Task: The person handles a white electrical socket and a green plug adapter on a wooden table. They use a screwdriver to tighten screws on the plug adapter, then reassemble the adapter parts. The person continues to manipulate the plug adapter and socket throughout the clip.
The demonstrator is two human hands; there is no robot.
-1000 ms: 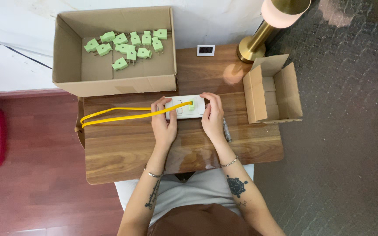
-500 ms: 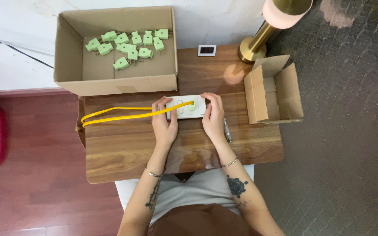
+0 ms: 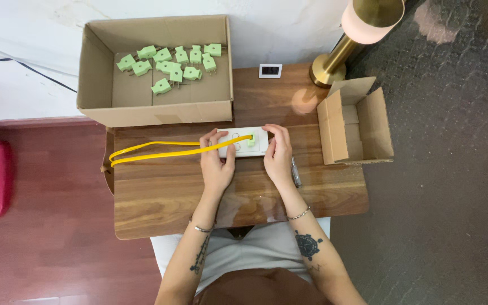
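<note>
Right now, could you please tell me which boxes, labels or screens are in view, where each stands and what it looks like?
Big box: brown open cardboard, at the table's far left, holding green plugs.
Small box: brown open cardboard, on the table's right edge, seemingly empty.
Small screen: dark rectangle in a white frame, far side of the table, beside the brass lamp.

A wooden bench (image 3: 159,197) carries a large open cardboard box (image 3: 100,104) at its far left edge and a small empty cardboard box (image 3: 357,121) at its right. A white power strip (image 3: 243,142) lies in the middle, a yellow cable (image 3: 153,151) trailing leftward from it. A brass lamp base (image 3: 327,73) and a small framed card (image 3: 270,70) stand at the back; a pen (image 3: 295,172) lies near the front right.
</note>
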